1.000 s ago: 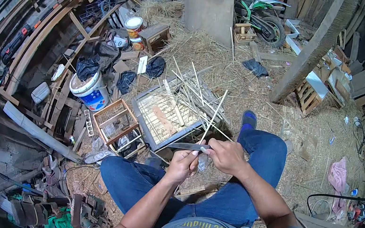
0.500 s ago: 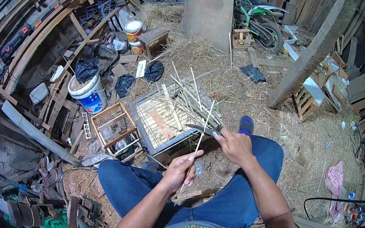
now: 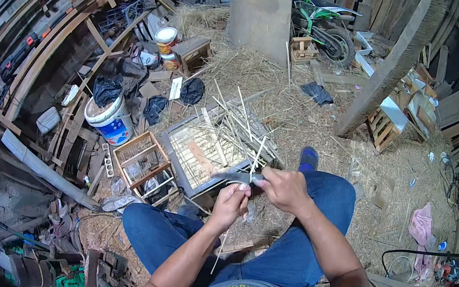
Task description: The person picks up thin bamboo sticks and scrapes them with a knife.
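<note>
The left hand (image 3: 231,204) has its fingers closed around a thin pale stick (image 3: 259,151), and the right hand (image 3: 285,189) has its fingers wrapped around the handle of a knife (image 3: 231,177). The stick runs between the two hands in front of the person, one end pointing far and slightly right, the other hanging near, over the lap. The blade lies across it just beyond the left fingers and points left, with the right thumb close to the stick; whether the thumb presses on it cannot be told.

To work well here, the grip on the stick wants to be firm enough to stop it rolling, yet light enough not to bow it. A low blade angle and even pressure should take a thin layer, where a steep one would probably dig in. The left fingers sit very near the edge, so short, controlled strokes away from them seem safest. Turning the stick a little between strokes would keep its thickness even. The knife tip is best kept above the grey-edged tray (image 3: 177,163) with its loose sticks (image 3: 245,122), and away from the small wooden frame (image 3: 151,175) to the left
</note>
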